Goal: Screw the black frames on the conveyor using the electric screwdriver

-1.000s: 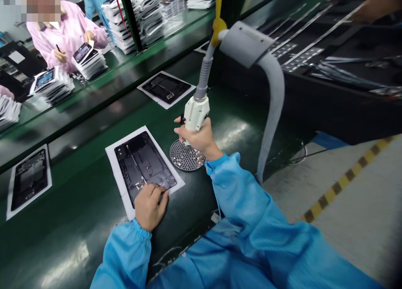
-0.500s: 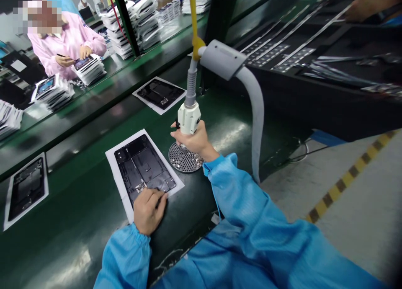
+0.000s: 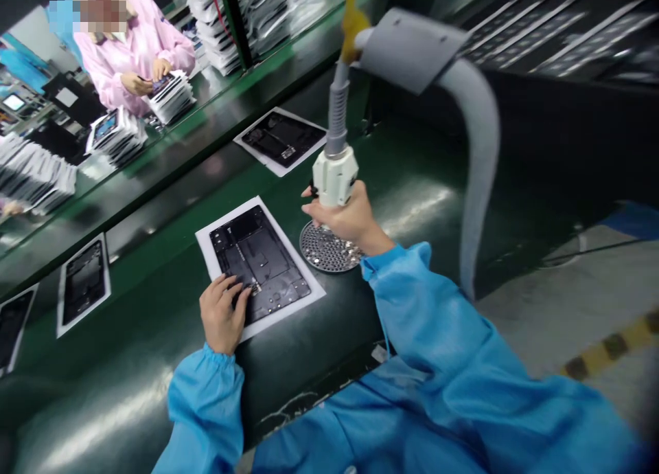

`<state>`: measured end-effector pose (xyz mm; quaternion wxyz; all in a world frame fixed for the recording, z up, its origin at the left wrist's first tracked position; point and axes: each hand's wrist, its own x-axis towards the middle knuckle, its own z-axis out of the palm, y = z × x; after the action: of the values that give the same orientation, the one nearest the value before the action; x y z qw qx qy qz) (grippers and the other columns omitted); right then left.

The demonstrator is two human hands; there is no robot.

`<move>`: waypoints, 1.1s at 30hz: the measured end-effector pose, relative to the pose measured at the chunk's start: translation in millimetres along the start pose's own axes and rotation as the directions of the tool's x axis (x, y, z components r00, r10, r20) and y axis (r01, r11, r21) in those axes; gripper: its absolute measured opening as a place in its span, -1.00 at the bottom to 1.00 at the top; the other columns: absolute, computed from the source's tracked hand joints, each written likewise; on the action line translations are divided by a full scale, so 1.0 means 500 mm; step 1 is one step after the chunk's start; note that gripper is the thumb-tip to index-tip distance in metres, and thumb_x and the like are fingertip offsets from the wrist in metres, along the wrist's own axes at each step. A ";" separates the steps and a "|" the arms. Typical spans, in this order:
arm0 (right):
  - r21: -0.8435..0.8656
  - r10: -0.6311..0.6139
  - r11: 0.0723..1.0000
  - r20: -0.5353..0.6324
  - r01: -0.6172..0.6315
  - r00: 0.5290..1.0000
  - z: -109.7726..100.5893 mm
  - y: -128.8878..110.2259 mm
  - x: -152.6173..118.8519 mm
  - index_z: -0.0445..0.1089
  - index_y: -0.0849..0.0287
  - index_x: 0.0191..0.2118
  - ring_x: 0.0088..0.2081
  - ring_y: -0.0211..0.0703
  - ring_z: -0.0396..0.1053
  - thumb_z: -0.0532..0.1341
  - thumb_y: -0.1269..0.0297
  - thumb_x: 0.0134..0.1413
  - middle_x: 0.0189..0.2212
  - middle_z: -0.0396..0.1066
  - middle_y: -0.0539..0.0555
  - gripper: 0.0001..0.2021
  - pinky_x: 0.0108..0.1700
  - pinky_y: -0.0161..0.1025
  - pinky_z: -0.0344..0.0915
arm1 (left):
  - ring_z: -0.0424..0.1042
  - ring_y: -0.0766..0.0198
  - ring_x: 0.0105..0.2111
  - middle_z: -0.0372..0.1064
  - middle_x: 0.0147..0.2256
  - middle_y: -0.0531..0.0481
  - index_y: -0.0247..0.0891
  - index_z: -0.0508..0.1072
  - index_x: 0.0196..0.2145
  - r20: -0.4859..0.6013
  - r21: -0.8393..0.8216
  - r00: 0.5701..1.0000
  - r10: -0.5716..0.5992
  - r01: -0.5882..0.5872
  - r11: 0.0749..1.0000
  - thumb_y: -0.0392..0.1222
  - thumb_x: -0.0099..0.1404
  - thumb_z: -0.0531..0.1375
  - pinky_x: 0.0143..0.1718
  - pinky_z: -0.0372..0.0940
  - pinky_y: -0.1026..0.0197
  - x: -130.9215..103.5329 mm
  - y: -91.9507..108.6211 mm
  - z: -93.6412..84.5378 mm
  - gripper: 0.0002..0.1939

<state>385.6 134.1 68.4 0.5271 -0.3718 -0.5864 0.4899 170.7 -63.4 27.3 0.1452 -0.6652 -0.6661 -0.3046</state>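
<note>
since the earlier frames, the left hand (image 3: 222,316) i am watching has shifted from the near short edge of the black device shell (image 3: 262,254) to its left long edge, and my view has swung too. its fingers are bent over that edge, thumb and forefinger close together; whether they pinch anything, i cannot tell. the shell lies flat on a white sheet (image 3: 206,249) on the green bench (image 3: 128,336).

the right hand (image 3: 353,216) is wrapped firmly round a white tool (image 3: 334,176), which stands nearly upright over the round perforated tray (image 3: 311,238), just right of the sheet. small metal bits lie in the tray (i can't see whether the tool's tip touches them).

across the bench, i see a pale label (image 3: 66,97) on a black box (image 3: 77,86); any writing there is too small for me to read. a person in pink (image 3: 141,41) bends over a stack of sheets (image 3: 172,103).
</note>
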 end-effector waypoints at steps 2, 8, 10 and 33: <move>-0.009 -0.019 1.000 -0.006 0.019 1.000 0.000 0.005 -0.002 0.42 0.22 -0.46 -0.70 -0.32 0.25 0.33 0.40 -0.24 -0.75 0.29 -0.08 -0.88 -0.59 -0.27 0.24 | 0.46 0.11 -0.07 0.53 -0.21 -0.10 -0.26 0.54 -0.30 0.007 0.009 1.000 -0.020 0.020 1.000 -0.17 0.28 0.24 -0.03 0.33 0.02 -0.002 0.002 -0.001 -0.88; -0.069 -0.040 0.997 0.008 0.041 0.999 -0.003 0.006 -0.004 0.40 0.18 -0.48 -0.68 -0.28 0.27 0.34 0.46 -0.22 -0.75 0.29 -0.08 -0.88 -0.57 -0.22 0.29 | 0.43 0.04 -0.03 0.51 -0.13 -0.15 -0.27 0.55 -0.27 0.151 0.008 0.983 -0.108 0.108 0.994 -0.07 0.27 0.24 -0.01 0.31 -0.04 -0.001 0.014 0.000 -0.79; -0.084 -0.050 0.995 0.011 0.050 0.999 -0.003 0.004 -0.004 0.40 0.18 -0.48 -0.67 -0.27 0.27 0.34 0.48 -0.21 -0.74 0.28 -0.07 -0.87 -0.57 -0.21 0.30 | 0.39 0.01 0.02 0.49 -0.10 -0.16 -0.26 0.55 -0.28 0.188 0.002 0.976 -0.107 0.108 0.994 -0.07 0.26 0.25 0.02 0.28 -0.07 0.001 0.017 0.000 -0.79; -0.065 -0.017 0.998 0.015 0.018 1.000 0.000 -0.011 -0.007 0.41 0.20 -0.47 -0.63 -0.29 0.27 0.32 0.52 -0.25 -0.72 0.27 -0.11 -0.86 -0.50 -0.23 0.24 | 0.41 0.32 -0.37 0.42 -0.36 0.01 -0.23 0.54 -0.39 0.517 -0.147 0.833 -0.197 0.313 0.938 -0.23 0.26 0.24 -0.32 0.28 0.28 0.022 0.082 -0.014 -0.90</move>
<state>386.5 129.2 72.8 0.5148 -0.3799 -0.6092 0.4686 208.3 -61.7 48.1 -0.1491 -0.6375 -0.7249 -0.2143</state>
